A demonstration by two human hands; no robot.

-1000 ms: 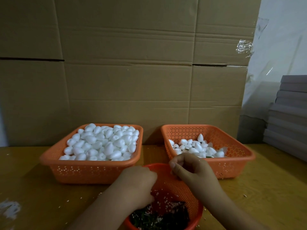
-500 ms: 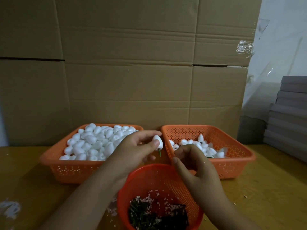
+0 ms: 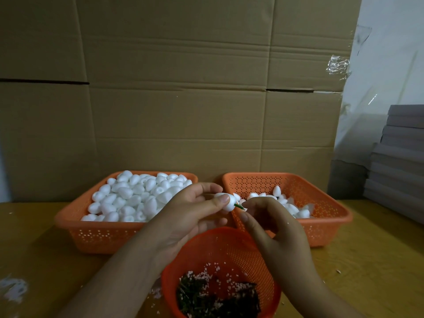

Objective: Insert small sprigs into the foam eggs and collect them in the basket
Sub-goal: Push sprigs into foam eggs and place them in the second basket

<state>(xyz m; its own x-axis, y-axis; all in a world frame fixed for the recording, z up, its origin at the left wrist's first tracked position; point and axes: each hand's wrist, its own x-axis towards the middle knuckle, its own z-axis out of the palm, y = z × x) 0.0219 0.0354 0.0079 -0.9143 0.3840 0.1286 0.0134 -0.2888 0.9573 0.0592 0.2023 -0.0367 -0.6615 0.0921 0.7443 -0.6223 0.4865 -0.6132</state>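
White foam egg (image 3: pixel 226 201) w/ green sprig (image 3: pixel 238 206) stuck in, pinched by left hand (image 3: pixel 190 216); right hand (image 3: pixel 273 228) fingertips gripping sprig end.

Full egg basket (image 3: pixel 75 228) left, sparser basket (image 3: pixel 330 226) right, sprig bowl (image 3: pixel 263 260) in front between them.

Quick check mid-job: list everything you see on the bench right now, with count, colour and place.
left basket: one, orange, left on table, heaped with white foam eggs
right basket: one, orange, right, few eggs inside
round basket: one, orange-red, nearest, holds dark sprigs
held egg: one, white, above the baskets
sprig: one, green, at the egg's end
cardboard: brown, behind
grey stack: far right
table: yellow-brown
left hand: grips egg
right hand: pinches sprig
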